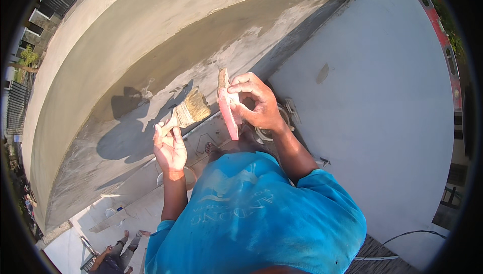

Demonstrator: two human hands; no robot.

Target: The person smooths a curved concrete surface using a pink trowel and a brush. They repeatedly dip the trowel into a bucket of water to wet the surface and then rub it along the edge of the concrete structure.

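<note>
My left hand (170, 147) is closed round the handle of a wide paintbrush (190, 110), whose pale bristles are caked and point up to the right. Just right of the brush, my right hand (257, 100) pinches a flat pink block (229, 115) with a tan, gritty layer along its upper part; it looks like a sponge float, seen nearly edge-on. The brush and the block are apart, both held up in front of a curved, plastered wall (166, 58). Damp dark plaster and lighter patches show on it, along with my shadow.
A smooth grey-white wall (372, 103) rises on the right. My foot (211, 148) stands on a narrow ledge or board above a lower floor. A bucket (189, 177) is below my left arm, and coiled hose or pails sit behind my right wrist. Another person (118, 256) is far below.
</note>
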